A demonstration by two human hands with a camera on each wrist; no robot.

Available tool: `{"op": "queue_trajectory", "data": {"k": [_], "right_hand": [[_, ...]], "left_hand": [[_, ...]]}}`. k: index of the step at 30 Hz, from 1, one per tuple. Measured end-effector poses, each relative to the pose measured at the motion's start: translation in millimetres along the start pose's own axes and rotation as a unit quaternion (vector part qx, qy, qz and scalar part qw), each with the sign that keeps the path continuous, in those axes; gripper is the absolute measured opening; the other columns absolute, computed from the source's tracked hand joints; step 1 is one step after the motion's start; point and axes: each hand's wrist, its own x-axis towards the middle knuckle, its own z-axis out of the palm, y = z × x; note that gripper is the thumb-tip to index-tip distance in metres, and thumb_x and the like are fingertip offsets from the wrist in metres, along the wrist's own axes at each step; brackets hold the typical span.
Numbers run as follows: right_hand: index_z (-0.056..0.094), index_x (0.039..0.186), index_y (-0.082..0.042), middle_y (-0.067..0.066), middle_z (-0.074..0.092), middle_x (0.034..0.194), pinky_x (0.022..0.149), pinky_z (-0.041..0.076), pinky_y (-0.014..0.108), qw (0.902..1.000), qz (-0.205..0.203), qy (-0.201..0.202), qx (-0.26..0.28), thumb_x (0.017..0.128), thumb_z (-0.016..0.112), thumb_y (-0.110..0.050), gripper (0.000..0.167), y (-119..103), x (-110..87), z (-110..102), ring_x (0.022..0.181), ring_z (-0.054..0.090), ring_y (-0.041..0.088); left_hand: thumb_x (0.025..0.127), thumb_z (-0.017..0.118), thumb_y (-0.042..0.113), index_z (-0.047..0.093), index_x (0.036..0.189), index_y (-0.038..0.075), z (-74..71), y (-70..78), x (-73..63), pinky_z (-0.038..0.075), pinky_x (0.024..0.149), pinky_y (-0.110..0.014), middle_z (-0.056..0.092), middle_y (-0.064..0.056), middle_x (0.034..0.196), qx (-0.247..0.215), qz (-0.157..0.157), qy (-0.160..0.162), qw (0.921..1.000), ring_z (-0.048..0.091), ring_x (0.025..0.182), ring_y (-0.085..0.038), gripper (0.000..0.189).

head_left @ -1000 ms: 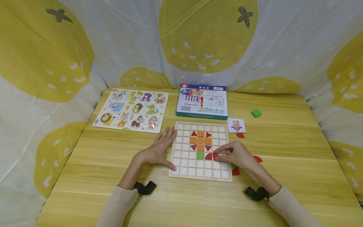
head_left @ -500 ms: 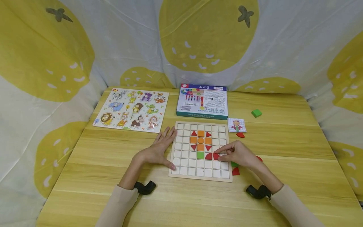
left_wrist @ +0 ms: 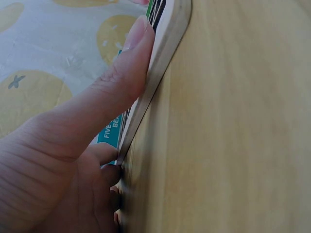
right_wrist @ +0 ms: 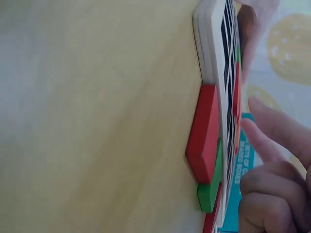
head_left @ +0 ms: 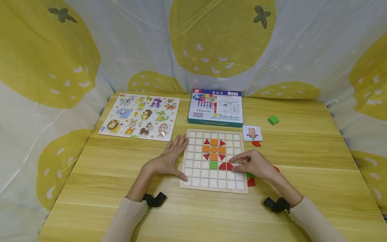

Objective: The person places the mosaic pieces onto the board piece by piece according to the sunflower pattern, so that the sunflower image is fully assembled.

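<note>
A square wooden grid board lies on the table with several colored tiles set in its cells. My left hand rests at the board's left edge, fingers spread, the thumb over the lower left corner; in the left wrist view the thumb lies along the board's side. My right hand hovers over the board's right part. Its thumb and index fingertips are parted beside a red quarter-circle tile, which lies flat next to another red quarter-circle tile and a green square tile.
A pattern card lies right of the board, with a red tile below it. More red tiles and a green tile lie at the board's right edge. Behind are a box, an animal puzzle and a green block.
The red quarter-circle tile by my right hand has settled flat in its cell, beside the other quarter circle. My right fingertips have shifted slightly from it. The left hand has stayed put.
</note>
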Motion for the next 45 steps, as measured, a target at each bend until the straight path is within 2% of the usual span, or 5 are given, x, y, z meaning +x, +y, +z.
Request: {"op": "queue_trajectory", "data": {"k": [8, 17, 24, 32, 45], "right_hand": [[0.082, 0.112, -0.012, -0.005, 0.028, 0.058, 0.049, 0.02, 0.02, 0.9984, -0.032, -0.047, 0.004, 0.087, 0.083, -0.015, 0.026, 5, 4.8, -6, 0.053, 0.026, 0.008], [0.082, 0.112, -0.008, -0.004, 0.029, 0.056, 0.049, 0.019, 0.022, 0.9986, -0.029, -0.044, 0.012, 0.086, 0.085, -0.015, 0.028, 4, 5.8, -6, 0.052, 0.025, 0.009], [0.081, 0.114, -0.01, -0.003, 0.03, 0.06, 0.049, 0.022, 0.024, 0.9995, 0.011, 0.029, -0.008, 0.087, 0.084, -0.022, 0.029, 5, -1.5, -24, 0.055, 0.03, 0.012], [0.075, 0.125, -0.007, -0.004, 0.031, 0.059, 0.045, 0.023, 0.025, 0.9878, 0.083, 0.13, -0.019, 0.091, 0.081, -0.027, 0.04, 18, -7.8, -66, 0.052, 0.03, 0.011], [0.073, 0.128, -0.003, -0.006, 0.033, 0.057, 0.046, 0.024, 0.024, 0.9871, 0.089, 0.132, -0.017, 0.093, 0.078, -0.023, 0.04, 34, -3.4, -79, 0.051, 0.031, 0.009]], "left_hand": [[0.067, 0.095, 0.052, -0.003, 0.167, 0.008, 0.0, 0.2, 0.6, -0.009, 0.131, -0.058, -0.015, -0.011, 0.174, 0.0, -0.001, 0.0, 1.0, -0.021, 0.161, -0.033, 0.147], [0.067, 0.095, 0.051, -0.003, 0.167, 0.008, 0.1, 0.5, 0.0, -0.01, 0.131, -0.058, -0.015, -0.011, 0.174, -0.001, -0.001, -0.001, 1.0, -0.021, 0.161, -0.033, 0.146], [0.067, 0.095, 0.051, -0.002, 0.166, 0.007, 0.0, 0.5, 0.1, -0.01, 0.131, -0.058, -0.015, -0.012, 0.174, -0.002, 0.0, 0.0, 1.0, -0.02, 0.161, -0.033, 0.146], [0.066, 0.095, 0.051, -0.002, 0.167, 0.008, 0.0, 0.1, 0.4, -0.01, 0.131, -0.058, -0.015, -0.011, 0.175, -0.005, -0.004, -0.001, 1.0, -0.021, 0.161, -0.032, 0.146], [0.067, 0.095, 0.05, -0.002, 0.167, 0.008, -0.6, 1.3, 0.0, -0.01, 0.131, -0.058, -0.014, -0.011, 0.175, -0.005, -0.004, -0.001, 1.0, -0.021, 0.161, -0.033, 0.145]]}}
